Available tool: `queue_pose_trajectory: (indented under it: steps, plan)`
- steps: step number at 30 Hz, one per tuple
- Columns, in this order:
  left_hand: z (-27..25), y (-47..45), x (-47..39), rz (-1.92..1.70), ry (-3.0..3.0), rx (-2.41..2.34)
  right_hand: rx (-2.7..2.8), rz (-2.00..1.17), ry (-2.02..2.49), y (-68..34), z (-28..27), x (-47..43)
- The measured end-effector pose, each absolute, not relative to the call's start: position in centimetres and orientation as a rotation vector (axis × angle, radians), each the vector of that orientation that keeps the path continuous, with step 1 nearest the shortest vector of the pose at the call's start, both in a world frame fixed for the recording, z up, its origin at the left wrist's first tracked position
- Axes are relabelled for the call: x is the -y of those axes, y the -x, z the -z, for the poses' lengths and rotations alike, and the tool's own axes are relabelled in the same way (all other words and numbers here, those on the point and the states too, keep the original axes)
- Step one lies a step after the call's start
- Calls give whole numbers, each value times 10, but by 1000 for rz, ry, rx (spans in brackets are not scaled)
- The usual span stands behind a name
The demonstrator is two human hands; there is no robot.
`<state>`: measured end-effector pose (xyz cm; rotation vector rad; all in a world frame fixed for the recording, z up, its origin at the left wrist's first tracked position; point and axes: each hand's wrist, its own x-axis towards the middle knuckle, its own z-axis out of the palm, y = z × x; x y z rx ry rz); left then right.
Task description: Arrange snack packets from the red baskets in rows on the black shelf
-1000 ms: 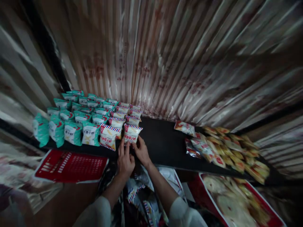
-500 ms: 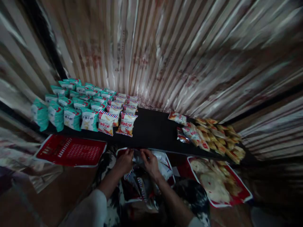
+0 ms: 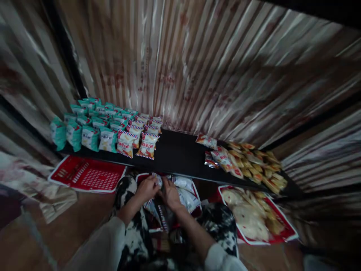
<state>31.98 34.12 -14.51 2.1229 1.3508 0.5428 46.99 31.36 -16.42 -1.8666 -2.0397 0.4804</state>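
Observation:
In the middle low of the head view, a red basket with a white rim (image 3: 196,188) stands between my knees. Silvery-white snack bags (image 3: 187,199) and some with striped edges (image 3: 163,218) lie in it. Over its far side, my left hand (image 3: 148,188) is closed on a small striped-edge snack bag (image 3: 158,181). My right hand (image 3: 170,195) is right beside it, its fingers curled downward. What those fingers grip is hidden.
A black shelf (image 3: 180,156) runs ahead. Teal snack bags (image 3: 90,138) and striped-edge bags (image 3: 148,145) stand at its left; yellow packets (image 3: 255,167) lie right. Red baskets flank me, one left (image 3: 93,177), one right (image 3: 290,235) holding packets. Corrugated sheeting (image 3: 175,75) rises behind.
My hands have drawn closer together over the basket. A small striped-edge bag now shows at my left fingers, and my right hand has tilted downward. The view has shifted slightly.

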Motion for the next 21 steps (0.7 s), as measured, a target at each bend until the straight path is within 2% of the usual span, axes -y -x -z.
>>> queue_pose_trajectory:
  steps: [5,12,17,21]
  plan:
    - [126,-320,-327,-803,-2060,-1341,1879,-587,1633,-471,152,-307]
    - [126,-304,-328,-1210,-1823,-1494,1430,-819,1627,-474,118,-310]
    - [136,-298,-326,-1064,-1794,-1395,1116,-1107,1398,-479,109,-316]
    - [140,-301,-326,-923,-1658,-1252,1041,-1186,1336,-479,110,-320]
